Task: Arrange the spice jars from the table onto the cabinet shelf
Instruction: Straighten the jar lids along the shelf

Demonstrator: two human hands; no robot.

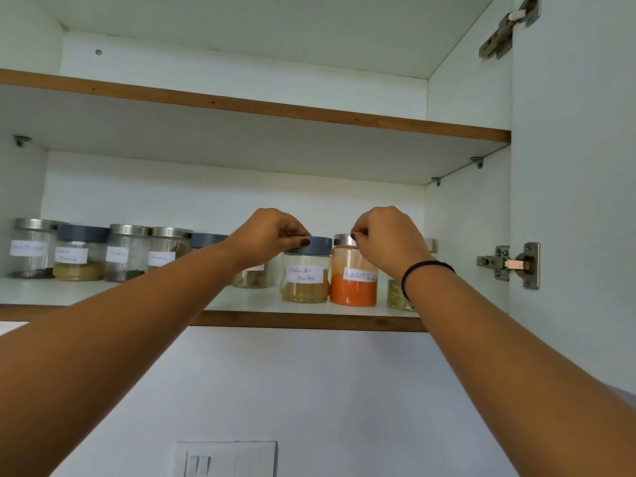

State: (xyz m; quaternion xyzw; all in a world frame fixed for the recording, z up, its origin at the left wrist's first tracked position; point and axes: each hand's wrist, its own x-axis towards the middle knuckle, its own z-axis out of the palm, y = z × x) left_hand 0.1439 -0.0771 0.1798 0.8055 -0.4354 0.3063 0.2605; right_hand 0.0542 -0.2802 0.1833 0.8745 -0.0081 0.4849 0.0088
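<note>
Both arms reach up to the lower cabinet shelf (pixel 309 320). My left hand (pixel 272 232) grips the grey lid of the coriander powder jar (pixel 304 278), which stands on the shelf. My right hand (pixel 389 239) pinches the steel lid of the red chilli powder jar (pixel 354 280), right beside it. A jar of greenish herbs (pixel 397 296) stands behind my right wrist, mostly hidden. Several labelled jars line the shelf's left part, such as a yellow-powder jar (pixel 79 256) and a steel-lidded jar (pixel 32 249). Another jar (pixel 251 278) sits partly behind my left hand.
An upper shelf (pixel 275 108) with a brown edge hangs above the jars. The open cabinet door with hinges (pixel 509 265) stands at the right. A white switch plate (pixel 225 457) is on the wall below.
</note>
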